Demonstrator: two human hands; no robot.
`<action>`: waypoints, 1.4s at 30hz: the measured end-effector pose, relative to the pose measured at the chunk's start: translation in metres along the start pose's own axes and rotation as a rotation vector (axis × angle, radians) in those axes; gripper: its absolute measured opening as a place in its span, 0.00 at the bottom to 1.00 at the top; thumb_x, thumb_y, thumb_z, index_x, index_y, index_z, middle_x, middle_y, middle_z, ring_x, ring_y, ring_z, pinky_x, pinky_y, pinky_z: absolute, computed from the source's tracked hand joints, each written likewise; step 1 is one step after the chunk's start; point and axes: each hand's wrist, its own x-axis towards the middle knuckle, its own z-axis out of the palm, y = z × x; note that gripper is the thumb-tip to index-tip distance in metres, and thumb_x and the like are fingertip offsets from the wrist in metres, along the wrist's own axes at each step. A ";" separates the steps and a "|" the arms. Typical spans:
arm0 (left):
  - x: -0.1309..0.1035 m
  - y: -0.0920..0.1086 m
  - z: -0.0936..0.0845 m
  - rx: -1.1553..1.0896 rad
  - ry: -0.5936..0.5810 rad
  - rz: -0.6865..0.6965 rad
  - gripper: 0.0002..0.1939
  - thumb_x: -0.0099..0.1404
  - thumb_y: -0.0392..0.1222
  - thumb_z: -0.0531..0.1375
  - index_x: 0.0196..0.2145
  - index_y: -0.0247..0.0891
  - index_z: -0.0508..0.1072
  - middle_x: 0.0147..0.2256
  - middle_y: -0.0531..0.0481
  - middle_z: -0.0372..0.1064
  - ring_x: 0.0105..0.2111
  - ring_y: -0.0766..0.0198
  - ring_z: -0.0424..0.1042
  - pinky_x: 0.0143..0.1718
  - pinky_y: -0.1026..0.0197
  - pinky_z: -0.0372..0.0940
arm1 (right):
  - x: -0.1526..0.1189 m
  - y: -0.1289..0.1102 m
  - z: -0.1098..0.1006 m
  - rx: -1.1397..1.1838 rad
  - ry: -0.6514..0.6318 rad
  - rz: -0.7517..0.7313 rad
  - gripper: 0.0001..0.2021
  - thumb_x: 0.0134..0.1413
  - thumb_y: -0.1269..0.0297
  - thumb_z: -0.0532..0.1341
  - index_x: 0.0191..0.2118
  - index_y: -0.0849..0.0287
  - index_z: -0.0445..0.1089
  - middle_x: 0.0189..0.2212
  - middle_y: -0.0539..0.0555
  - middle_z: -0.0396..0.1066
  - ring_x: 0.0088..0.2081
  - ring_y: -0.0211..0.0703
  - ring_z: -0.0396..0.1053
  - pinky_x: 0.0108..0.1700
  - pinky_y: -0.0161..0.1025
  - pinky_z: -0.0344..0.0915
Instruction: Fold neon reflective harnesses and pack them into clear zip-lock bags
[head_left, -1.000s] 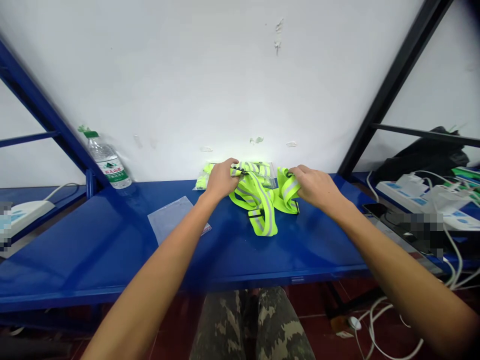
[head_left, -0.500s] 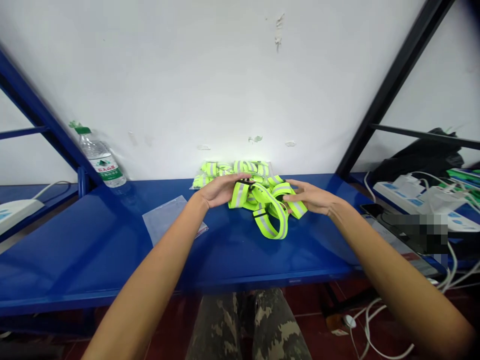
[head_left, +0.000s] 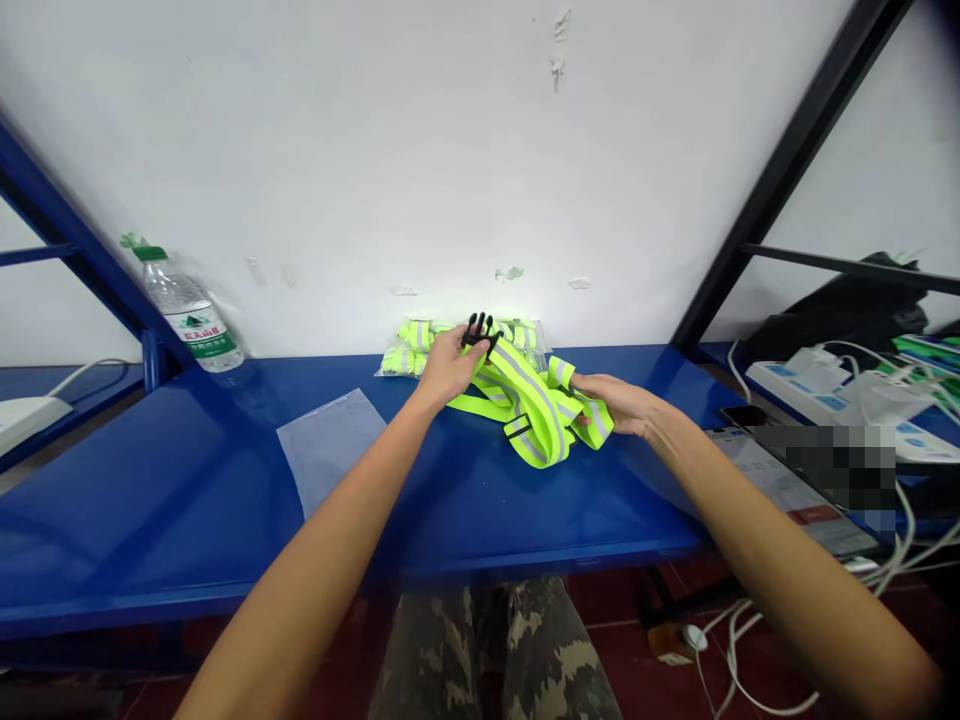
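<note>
A neon yellow reflective strap [head_left: 551, 425] with a silver stripe lies looped between my hands on the blue table. My left hand [head_left: 448, 368] pinches its end by a black side-release buckle [head_left: 480, 333], whose prongs point up toward the wall. My right hand [head_left: 619, 402] has its fingers round the loops at the right side of the strap, and its fingertips are partly hidden there. Just behind, against the wall, sit clear bags of more folded reflective straps [head_left: 409, 350]. An empty-looking clear plastic bag [head_left: 330, 445] lies flat left of my left forearm.
A water bottle [head_left: 199, 320] with a green cap leans by the wall at the left, near the blue frame. Power strips [head_left: 817, 385], cables and a phone [head_left: 744, 416] are at the right. The blue table [head_left: 187, 500] ends just above my knees.
My left hand has lifted the black buckle end up and back, drawing the strap out straighter. My right hand stays by the right-hand loops, slightly shifted.
</note>
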 end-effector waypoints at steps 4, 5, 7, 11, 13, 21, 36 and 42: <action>-0.002 0.010 -0.001 -0.138 0.121 -0.034 0.14 0.58 0.45 0.64 0.40 0.33 0.75 0.36 0.46 0.73 0.32 0.63 0.72 0.29 0.61 0.71 | -0.008 -0.002 0.006 -0.086 -0.099 -0.014 0.26 0.40 0.69 0.74 0.47 0.60 0.67 0.29 0.52 0.73 0.22 0.36 0.69 0.21 0.33 0.67; -0.004 0.013 -0.002 -0.205 0.132 -0.055 0.15 0.57 0.46 0.65 0.39 0.34 0.76 0.36 0.47 0.72 0.30 0.64 0.71 0.26 0.62 0.70 | -0.010 -0.002 0.008 -0.114 -0.095 -0.025 0.29 0.37 0.72 0.75 0.48 0.59 0.66 0.30 0.51 0.73 0.22 0.35 0.69 0.21 0.33 0.67; -0.006 0.021 -0.006 -0.330 0.128 -0.125 0.16 0.56 0.48 0.67 0.37 0.33 0.76 0.34 0.48 0.72 0.26 0.67 0.69 0.21 0.65 0.67 | -0.012 -0.004 0.011 -0.148 -0.068 -0.065 0.31 0.33 0.74 0.76 0.47 0.57 0.67 0.33 0.51 0.74 0.23 0.35 0.70 0.23 0.33 0.70; -0.007 0.037 -0.022 -0.360 0.132 -0.255 0.21 0.53 0.56 0.68 0.30 0.31 0.76 0.22 0.52 0.68 0.16 0.72 0.62 0.15 0.68 0.58 | -0.018 -0.010 0.009 -0.067 -0.026 -0.296 0.28 0.32 0.71 0.76 0.44 0.54 0.70 0.41 0.51 0.75 0.37 0.42 0.76 0.42 0.41 0.76; -0.006 0.043 -0.030 -0.359 0.167 -0.295 0.24 0.51 0.59 0.69 0.27 0.32 0.74 0.20 0.51 0.68 0.16 0.69 0.64 0.18 0.66 0.62 | -0.021 -0.014 0.006 0.021 -0.052 -0.419 0.24 0.38 0.64 0.75 0.44 0.55 0.72 0.43 0.53 0.75 0.43 0.47 0.76 0.51 0.46 0.72; -0.020 0.049 -0.010 -0.009 -0.352 -0.261 0.25 0.49 0.58 0.70 0.36 0.34 0.80 0.26 0.48 0.74 0.25 0.64 0.70 0.29 0.61 0.63 | -0.015 -0.010 0.027 -0.016 0.052 -0.463 0.28 0.31 0.76 0.74 0.44 0.58 0.70 0.33 0.53 0.78 0.35 0.46 0.78 0.42 0.41 0.73; -0.032 0.029 0.021 -0.208 -0.350 -0.345 0.26 0.54 0.48 0.70 0.45 0.39 0.63 0.30 0.51 0.74 0.29 0.65 0.72 0.30 0.65 0.61 | -0.011 -0.007 0.038 -0.022 0.100 -0.349 0.15 0.54 0.66 0.65 0.48 0.58 0.67 0.25 0.52 0.76 0.25 0.38 0.71 0.27 0.34 0.66; -0.024 0.026 0.010 -0.187 -0.264 -0.455 0.21 0.59 0.53 0.64 0.44 0.39 0.68 0.27 0.50 0.74 0.23 0.64 0.68 0.20 0.65 0.54 | -0.013 -0.006 0.027 -0.180 0.037 -0.395 0.16 0.48 0.56 0.69 0.40 0.60 0.72 0.28 0.55 0.78 0.28 0.39 0.71 0.33 0.37 0.67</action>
